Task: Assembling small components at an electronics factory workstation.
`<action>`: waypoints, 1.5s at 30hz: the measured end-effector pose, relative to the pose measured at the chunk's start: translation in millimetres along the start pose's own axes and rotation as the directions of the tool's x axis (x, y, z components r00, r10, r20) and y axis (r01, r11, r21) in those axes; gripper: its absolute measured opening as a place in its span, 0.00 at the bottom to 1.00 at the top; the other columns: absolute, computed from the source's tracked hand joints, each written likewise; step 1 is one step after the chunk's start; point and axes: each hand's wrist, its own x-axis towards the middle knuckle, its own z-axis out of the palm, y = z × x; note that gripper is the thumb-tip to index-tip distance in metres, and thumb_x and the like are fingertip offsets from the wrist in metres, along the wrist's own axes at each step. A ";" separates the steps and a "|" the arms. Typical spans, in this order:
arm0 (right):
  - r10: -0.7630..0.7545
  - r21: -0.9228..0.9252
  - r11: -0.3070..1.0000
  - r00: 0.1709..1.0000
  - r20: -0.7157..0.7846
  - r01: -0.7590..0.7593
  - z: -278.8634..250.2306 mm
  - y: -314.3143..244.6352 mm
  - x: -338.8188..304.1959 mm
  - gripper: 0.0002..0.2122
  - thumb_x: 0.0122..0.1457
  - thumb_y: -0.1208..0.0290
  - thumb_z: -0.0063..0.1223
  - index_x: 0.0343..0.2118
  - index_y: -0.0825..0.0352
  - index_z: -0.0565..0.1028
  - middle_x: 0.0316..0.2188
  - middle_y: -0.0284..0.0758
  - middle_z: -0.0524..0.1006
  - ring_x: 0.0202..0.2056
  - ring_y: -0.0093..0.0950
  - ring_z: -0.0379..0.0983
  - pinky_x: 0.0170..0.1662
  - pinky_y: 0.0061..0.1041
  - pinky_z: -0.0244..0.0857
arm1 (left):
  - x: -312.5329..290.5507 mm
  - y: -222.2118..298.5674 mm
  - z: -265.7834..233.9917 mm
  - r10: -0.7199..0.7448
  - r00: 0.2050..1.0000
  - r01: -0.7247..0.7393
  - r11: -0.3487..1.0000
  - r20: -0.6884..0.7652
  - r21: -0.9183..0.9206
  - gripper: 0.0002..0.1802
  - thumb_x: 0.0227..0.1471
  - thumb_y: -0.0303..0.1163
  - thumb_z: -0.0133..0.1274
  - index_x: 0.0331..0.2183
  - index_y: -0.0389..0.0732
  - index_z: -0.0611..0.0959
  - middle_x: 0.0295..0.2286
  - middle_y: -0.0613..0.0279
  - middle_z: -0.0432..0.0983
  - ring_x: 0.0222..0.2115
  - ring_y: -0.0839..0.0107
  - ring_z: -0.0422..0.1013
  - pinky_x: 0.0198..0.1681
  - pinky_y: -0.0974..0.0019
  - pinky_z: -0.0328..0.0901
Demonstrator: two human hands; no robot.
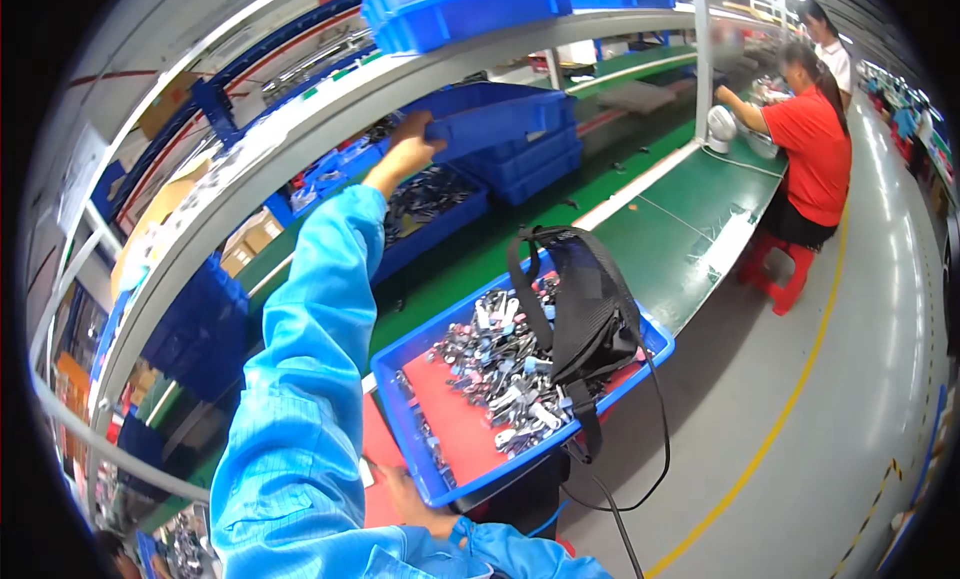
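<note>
My left hand (412, 144) reaches far forward, its fingers closed over the end rim of a blue plastic bin (490, 124). That bin sits tilted above other stacked blue bins (530, 169) and an open bin of small dark parts (430, 199). Close to me, a shallow blue tray (400, 429) with a red bottom holds a heap of small metal and plastic pieces (500, 369). A black mesh bag with straps (590, 309) lies over the tray's right side. My right hand (415, 504) is beside the tray's near left corner, its fingers partly hidden and blurred.
A grey shelf rail (290, 109) crosses above the green conveyor (590, 194), with more blue bins (470, 9) on top. A metal post (703, 59) rises at the right. Cables (665, 429) hang off the bag. Beyond a green table (680, 219), a person in red (810, 139) sits working.
</note>
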 end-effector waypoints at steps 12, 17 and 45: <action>-0.161 -0.135 0.976 0.984 0.082 0.171 -63.4 -37.1 9.7 0.12 0.63 0.76 0.48 0.49 0.70 0.72 0.32 0.55 0.78 0.35 0.54 0.76 0.36 0.47 0.69 | -226.4 60.3 -163.3 -0.025 0.996 0.011 0.985 -0.086 -0.170 0.20 0.46 0.24 0.65 0.39 0.36 0.74 0.35 0.50 0.71 0.34 0.56 0.74 0.36 0.58 0.68; -0.159 -0.168 0.969 0.979 0.129 0.180 -58.9 -45.4 5.9 0.12 0.63 0.77 0.47 0.48 0.71 0.73 0.36 0.55 0.78 0.38 0.54 0.76 0.39 0.47 0.70 | -353.0 77.2 -260.7 -0.158 0.985 0.139 0.964 -0.071 -0.226 0.21 0.45 0.21 0.65 0.40 0.37 0.73 0.37 0.52 0.71 0.36 0.56 0.73 0.38 0.58 0.68; 0.123 0.594 0.483 0.722 0.681 -0.643 -23.7 -184.8 94.5 0.48 0.61 0.30 0.38 0.64 0.78 0.59 0.60 0.46 0.69 0.59 0.35 0.67 0.63 0.34 0.61 | -750.0 199.0 -507.1 -0.303 0.953 0.289 0.898 -0.009 0.333 0.17 0.37 0.22 0.60 0.35 0.36 0.76 0.41 0.55 0.73 0.27 0.62 0.70 0.28 0.64 0.70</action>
